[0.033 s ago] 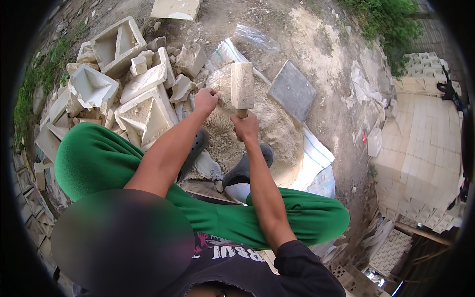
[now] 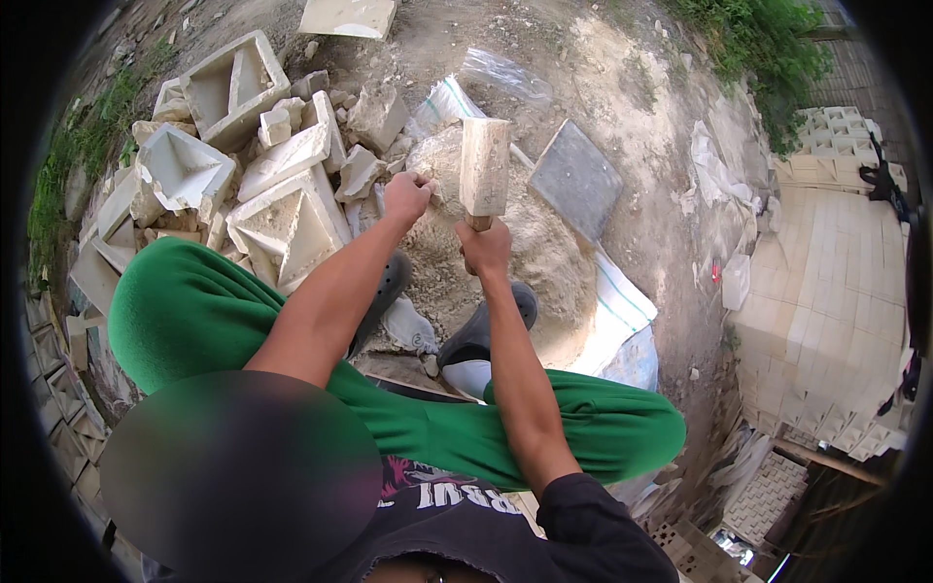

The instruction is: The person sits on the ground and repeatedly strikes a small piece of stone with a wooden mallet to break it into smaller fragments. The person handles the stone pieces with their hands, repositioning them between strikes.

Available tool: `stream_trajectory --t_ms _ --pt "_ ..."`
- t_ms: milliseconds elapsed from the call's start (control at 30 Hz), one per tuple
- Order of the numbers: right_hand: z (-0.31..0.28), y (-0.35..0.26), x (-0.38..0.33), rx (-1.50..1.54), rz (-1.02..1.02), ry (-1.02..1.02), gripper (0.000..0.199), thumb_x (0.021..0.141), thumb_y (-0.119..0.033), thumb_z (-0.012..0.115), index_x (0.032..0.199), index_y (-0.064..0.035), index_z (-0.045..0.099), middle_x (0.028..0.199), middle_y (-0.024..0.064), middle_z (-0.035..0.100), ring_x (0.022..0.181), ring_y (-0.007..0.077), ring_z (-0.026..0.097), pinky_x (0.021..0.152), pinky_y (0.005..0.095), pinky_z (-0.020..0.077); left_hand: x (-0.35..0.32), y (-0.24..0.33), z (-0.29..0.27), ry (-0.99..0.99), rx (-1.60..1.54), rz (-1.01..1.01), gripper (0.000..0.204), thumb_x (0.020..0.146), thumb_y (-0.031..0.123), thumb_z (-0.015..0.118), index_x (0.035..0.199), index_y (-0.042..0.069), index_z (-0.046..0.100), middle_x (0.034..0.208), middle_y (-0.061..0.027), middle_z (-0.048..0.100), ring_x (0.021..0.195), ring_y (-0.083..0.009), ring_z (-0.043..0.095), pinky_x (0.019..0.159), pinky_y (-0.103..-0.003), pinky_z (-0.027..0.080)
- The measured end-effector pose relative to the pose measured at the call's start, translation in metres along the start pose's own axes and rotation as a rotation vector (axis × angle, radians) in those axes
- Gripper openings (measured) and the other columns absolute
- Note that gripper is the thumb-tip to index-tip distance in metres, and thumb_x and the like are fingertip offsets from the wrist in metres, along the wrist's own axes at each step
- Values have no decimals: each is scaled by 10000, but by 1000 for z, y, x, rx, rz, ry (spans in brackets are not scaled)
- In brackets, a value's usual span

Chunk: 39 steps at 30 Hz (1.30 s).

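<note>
Wooden mallet (image 2: 484, 167) is clenched by its handle in the right hand (image 2: 484, 247); left hand (image 2: 406, 196) grips a stone lump (image 2: 439, 167) on the sand pile (image 2: 544, 262).

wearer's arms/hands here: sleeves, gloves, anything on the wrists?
Both forearms are bare, with no gloves on the left hand or the right hand. No watch or band shows on either wrist. A black short sleeve covers the right upper arm; the left shoulder is hidden by blur.

White woven sack (image 2: 622, 301) under sand heap, clear plastic bag (image 2: 505, 70) beyond
</note>
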State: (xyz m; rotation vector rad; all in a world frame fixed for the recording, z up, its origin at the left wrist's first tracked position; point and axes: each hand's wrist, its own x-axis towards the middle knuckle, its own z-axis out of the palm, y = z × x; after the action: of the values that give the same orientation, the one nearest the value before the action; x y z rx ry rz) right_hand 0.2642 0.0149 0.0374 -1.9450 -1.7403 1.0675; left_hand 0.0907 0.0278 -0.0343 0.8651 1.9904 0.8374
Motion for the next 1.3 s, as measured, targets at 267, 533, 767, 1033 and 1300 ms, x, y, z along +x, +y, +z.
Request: stream_trajectory --t_ms 267,533,767,1033,1300 --pt "11 25 -7 14 214 -252 357 726 -303 715 803 46 713 680 195 698 653 306 724 639 416 561 0 4 1 -25 14 -40 282 821 313 754 998 94 770 893 -129 751 837 -285 722 789 -393 551" --pt "-17 5 -9 126 244 -155 297 751 -253 715 811 38 698 646 143 681 552 236 695 543 375 545 -5 -1 3 -104 42 143 290 919 244 642 1144 76 714 964 -136 752 897 -287 717 837 -385 540" --pt "-20 2 -9 193 223 -128 277 764 -248 727 845 15 697 648 123 682 549 210 683 548 367 541 1 -17 14 -43 -206 69 308 930 205 664 1184 32 688 960 -111 752 823 -166 705 762 -316 542" --pt "23 41 -20 -2 100 -95 266 758 -253 713 792 9 681 628 103 672 553 202 686 566 344 538 1 -8 10 -77 -169 -48 308 871 255 724 1094 44 722 883 -77 755 735 -139 695 693 -289 534" --pt "-9 -6 2 126 -38 98 287 736 -262 706 752 24 695 614 130 672 581 261 693 596 372 535 7 -13 13 -20 -124 -101 293 819 312 731 1010 91 757 922 -154 751 873 -295 718 818 -383 543"
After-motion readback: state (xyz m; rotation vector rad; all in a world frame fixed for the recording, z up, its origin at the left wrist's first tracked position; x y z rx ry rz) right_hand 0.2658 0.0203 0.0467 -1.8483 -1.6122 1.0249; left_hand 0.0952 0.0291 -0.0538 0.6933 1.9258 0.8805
